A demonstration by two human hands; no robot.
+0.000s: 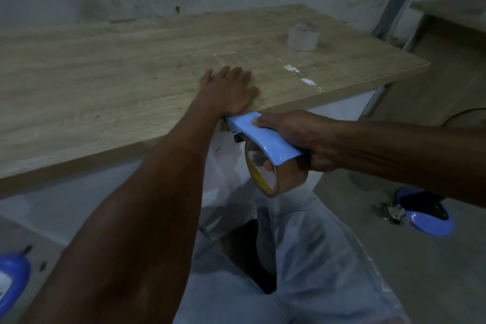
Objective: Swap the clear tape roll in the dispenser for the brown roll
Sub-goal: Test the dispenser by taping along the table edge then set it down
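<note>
My left hand [227, 89] lies flat, palm down, fingers spread on the worktop [105, 81] at centre frame, just behind its front edge; it grips nothing. My right hand [297, 139] comes in from the right, below the worktop edge, its grip closed round the blue dispenser [259, 137]. My thumb lies along the top of the blue body, and one fingertip shows through the roll's core.

The dispenser's front end touches, or nearly touches, the worktop edge right under my left wrist; I cannot tell which. A small black part shows on its underside near that end.

The brown roll [273, 179] sits in the dispenser, hanging below the blue body at centre frame, over my lap. Yellow print shows on the inside of its core. Its lower rim stands clear of my jeans [315, 258].

The clear roll [302, 37] lies flat on the worktop, upper right of frame, near the far right corner and well apart from both hands. It looks whitish; a printed core shows on top.

White scuff marks [299, 73] are on the worktop between my left hand and the clear roll.

A blue dustpan-like thing [426, 218] with scraps beside it lies on the floor, lower right. Another blue object [13, 279] is cut off at the lower left edge. The view is dim and slightly blurred.
</note>
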